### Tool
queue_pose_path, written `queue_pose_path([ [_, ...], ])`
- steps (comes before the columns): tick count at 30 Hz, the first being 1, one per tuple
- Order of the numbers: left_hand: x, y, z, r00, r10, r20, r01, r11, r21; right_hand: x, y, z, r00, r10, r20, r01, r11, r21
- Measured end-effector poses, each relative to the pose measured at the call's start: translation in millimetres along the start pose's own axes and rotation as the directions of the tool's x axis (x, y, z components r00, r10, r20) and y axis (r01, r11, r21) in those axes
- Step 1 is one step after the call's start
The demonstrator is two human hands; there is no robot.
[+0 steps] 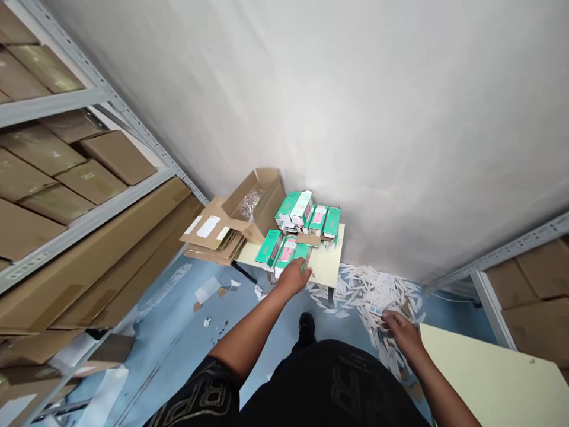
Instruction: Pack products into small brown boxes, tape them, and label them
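Observation:
My left hand (293,277) is closed on the near end of a green box (302,251) at the front edge of the small pale table (326,265). Beside that box lie a green-and-white box with a pink label (287,251) and another green box (269,248). More green boxes (317,218) are stacked behind them, and a torn brown cardboard flap (308,239) sticks out between. Low on the right, my right hand (402,333) has its fingers pinched at a small white slip with blue print (376,309), above the littered floor; its exact kind is too small to tell.
An open carton (262,204) with clear plastic inside stands on the table's left, beside flattened cardboard (208,231). Shelves of cartons (66,172) line the left; more cartons (537,296) stand right. White paper strips (377,287) cover the floor near a pale tabletop (493,373).

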State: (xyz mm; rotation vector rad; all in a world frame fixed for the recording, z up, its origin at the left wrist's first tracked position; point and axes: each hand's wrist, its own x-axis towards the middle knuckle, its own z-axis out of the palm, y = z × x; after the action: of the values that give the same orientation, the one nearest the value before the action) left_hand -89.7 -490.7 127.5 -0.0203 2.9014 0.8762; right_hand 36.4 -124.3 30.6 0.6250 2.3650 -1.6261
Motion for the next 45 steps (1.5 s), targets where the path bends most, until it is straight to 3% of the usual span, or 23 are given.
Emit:
queue_pose_path([
  [3,61.2,-18.9,-28.1,0.994,0.046,-0.099,-0.035,0.994,0.106,23.9,-14.4,20.5,0.998,0.03,0.052,-0.031,0.999,0.014],
  [8,177.9,-33.2,-58.0,0.976,0.139,-0.169,-0.098,0.969,0.227,57.5,-42.8,55.8,0.993,0.117,0.009,-0.117,0.993,0.01],
  [12,250.2,-39.1,-56.6,0.979,0.147,-0.139,-0.099,0.947,0.307,69.1,-79.3,84.6,0.995,0.09,-0.049,-0.092,0.994,-0.058],
  [15,273.3,-45.7,-42.5,0.979,0.19,-0.067,-0.156,0.925,0.345,71.2,-99.2,93.8,0.996,0.027,-0.079,-0.039,0.988,-0.148],
  [18,276.6,-50.5,-28.3,0.969,0.242,-0.048,-0.212,0.919,0.333,73.2,-107.1,90.0,0.997,0.024,-0.078,-0.039,0.977,-0.207],
  [21,279.5,-46.7,-22.2,0.974,0.212,-0.075,-0.181,0.937,0.3,80.8,-112.3,82.1,0.995,0.061,-0.079,-0.078,0.969,-0.235],
  [26,307.0,-26.8,-28.6,0.999,0.027,-0.022,-0.018,0.942,0.336,100.2,-135.2,82.6,0.998,0.019,-0.065,-0.035,0.967,-0.253],
  [31,330.6,-14.5,-44.3,0.989,-0.133,0.061,0.106,0.938,0.331,105.8,-149.7,81.7,0.998,-0.055,-0.018,0.049,0.972,-0.23],
  [35,320.3,-21.5,-70.8,0.984,-0.177,0.025,0.171,0.973,0.152,101.5,-132.3,72.5,0.998,-0.057,0.016,0.059,0.977,-0.203],
  [38,291.8,-29.0,-90.5,0.981,-0.181,0.063,0.19,0.962,-0.194,99.5,-119.8,71.9,0.999,-0.037,0.036,0.042,0.989,-0.139],
  [40,265.7,-28.9,-96.0,0.986,-0.113,0.126,0.162,0.84,-0.519,99.3,-123.3,78.0,0.999,-0.001,0.048,0.003,0.999,-0.047],
  [42,237.8,-22.6,-93.1,0.973,0.025,0.229,0.172,0.584,-0.793,98.5,-139.4,88.5,0.997,0.038,0.061,-0.043,0.996,0.082],
  [45,198.9,-3.7,-75.2,0.907,0.206,0.368,0.301,0.295,-0.907,95.4,-179.1,105.4,0.996,0.052,0.067,-0.07,0.946,0.316],
])
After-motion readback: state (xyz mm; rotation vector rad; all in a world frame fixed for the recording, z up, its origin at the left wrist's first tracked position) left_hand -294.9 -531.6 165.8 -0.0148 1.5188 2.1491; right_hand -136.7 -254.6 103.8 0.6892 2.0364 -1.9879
